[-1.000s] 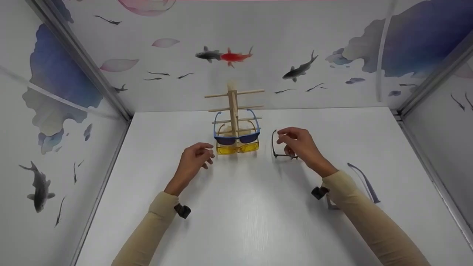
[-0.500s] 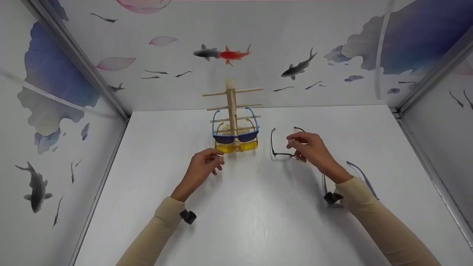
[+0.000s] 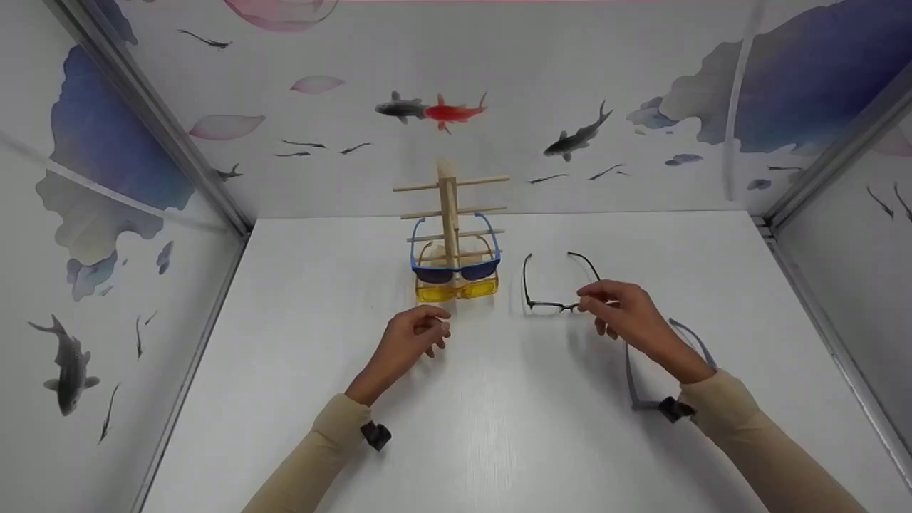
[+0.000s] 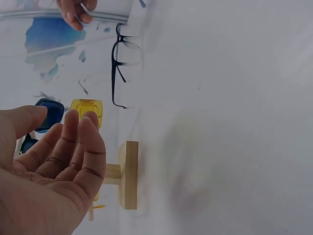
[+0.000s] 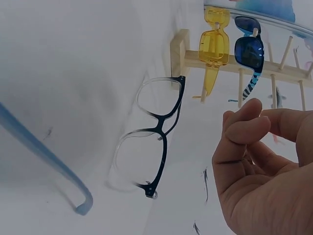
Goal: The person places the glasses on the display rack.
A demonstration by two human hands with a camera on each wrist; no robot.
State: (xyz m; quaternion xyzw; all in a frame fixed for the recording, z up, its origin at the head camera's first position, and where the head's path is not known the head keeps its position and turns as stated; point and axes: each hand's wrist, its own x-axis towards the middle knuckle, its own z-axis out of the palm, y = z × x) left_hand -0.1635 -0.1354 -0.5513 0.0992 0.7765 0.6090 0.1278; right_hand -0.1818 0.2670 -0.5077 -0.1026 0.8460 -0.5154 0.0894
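Note:
My left hand (image 3: 413, 335) hovers in front of the display rack, fingers loosely bent and holding nothing. On the wooden rack (image 3: 448, 196), blue-framed sunglasses (image 3: 436, 275) hang above yellow-lensed glasses (image 3: 437, 293). Right of it, black-framed eyeglasses (image 3: 526, 283) stand on the table, temples spread toward the back wall. My right hand (image 3: 630, 313) overlaps their right side in the head view; the right wrist view shows a gap between its fingers and the frame (image 5: 160, 126). Its fingers are loosely curled around nothing.
Grey-blue glasses (image 3: 630, 377) lie under my right forearm, partly hidden; one temple (image 5: 46, 159) crosses the right wrist view. The rack's upper pegs (image 3: 484, 180) carry no glasses. White walls with painted fish enclose the table (image 3: 463, 442).
My right hand has drawn back rightward and toward me from the black-framed eyeglasses. The left hand has moved right and nearer to me, in front of the rack. The glasses stay in place.

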